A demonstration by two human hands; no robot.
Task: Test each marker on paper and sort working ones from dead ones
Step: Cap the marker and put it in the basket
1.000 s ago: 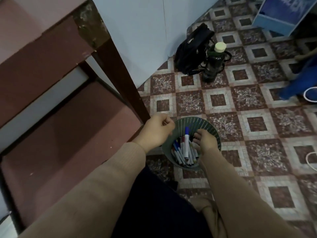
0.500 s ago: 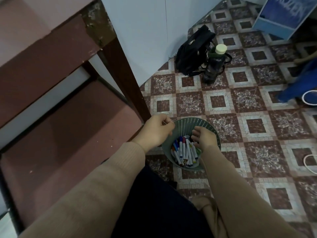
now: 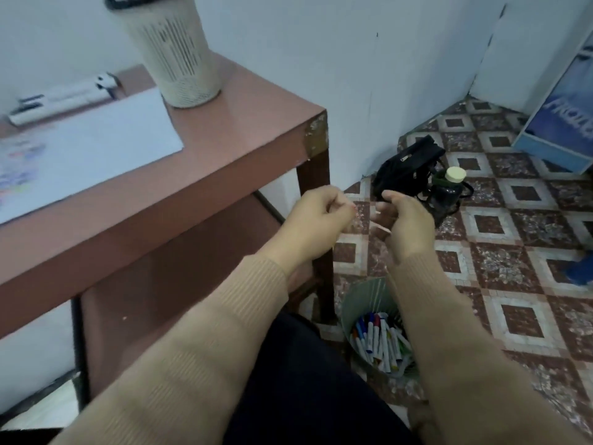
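Dozens of markers (image 3: 378, 338) lie heaped in the green basket (image 3: 362, 297) on the floor by the person's knee. By my reading most of the sorting lies ahead, though it is not clear whether this heap is untested stock or a sorted pile. Above it, the right hand (image 3: 406, 220) curls round a pale, blurred marker (image 3: 382, 224). The left hand (image 3: 316, 216) has its fingers curled just beside the marker's end, and I cannot tell whether they pinch a cap. Both hands hang in the air off the corner of the tabletop (image 3: 244, 123). Farther on, the paper (image 3: 96, 146) carries coloured scribbles at its left edge, a sign that some testing is done. Behind it lie a couple of pens (image 3: 61, 101), and a white mesh holder (image 3: 175, 53) stands at the back.
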